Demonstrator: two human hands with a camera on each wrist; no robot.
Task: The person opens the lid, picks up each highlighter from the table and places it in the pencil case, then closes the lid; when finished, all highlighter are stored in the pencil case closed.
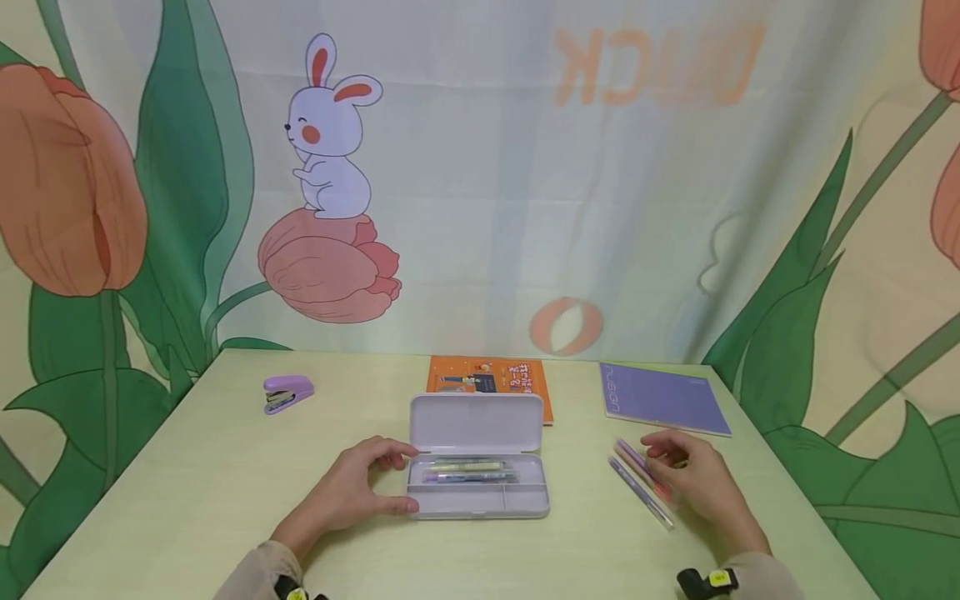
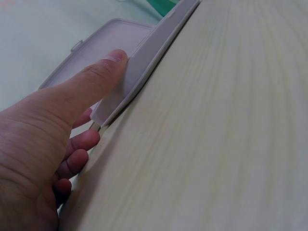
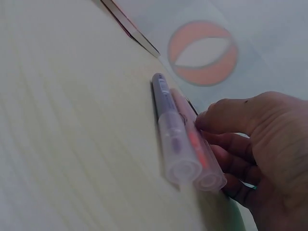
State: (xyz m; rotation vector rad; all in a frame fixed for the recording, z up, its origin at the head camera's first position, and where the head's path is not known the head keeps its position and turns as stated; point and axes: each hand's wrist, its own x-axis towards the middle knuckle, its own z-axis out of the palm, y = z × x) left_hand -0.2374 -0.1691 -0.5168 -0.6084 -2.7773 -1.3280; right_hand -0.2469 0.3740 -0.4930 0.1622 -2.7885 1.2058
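Left hand [image 1: 351, 487]: fingers gripped left end of case [image 1: 457, 500]
Right hand [image 1: 701, 479]: fingers curled at red pen [image 3: 195, 139]; I couldn't tell if pinching it
Case: lay open on the surface [image 1: 525, 558], left of red pen

On the pale tabletop [image 1: 172, 500], if its middle is taken as a clock centre, one purple stapler [image 1: 289, 392] lies at ten o'clock. An orange book [image 1: 491, 381], partly hidden, lies at twelve. At two o'clock lies a purple notebook [image 1: 666, 398]. Behind hangs a curtain [image 1: 480, 183] printed with tulips [image 1: 67, 183], a white rabbit [image 1: 335, 175] toward eleven, and reversed orange letters [image 1: 638, 67] toward one.
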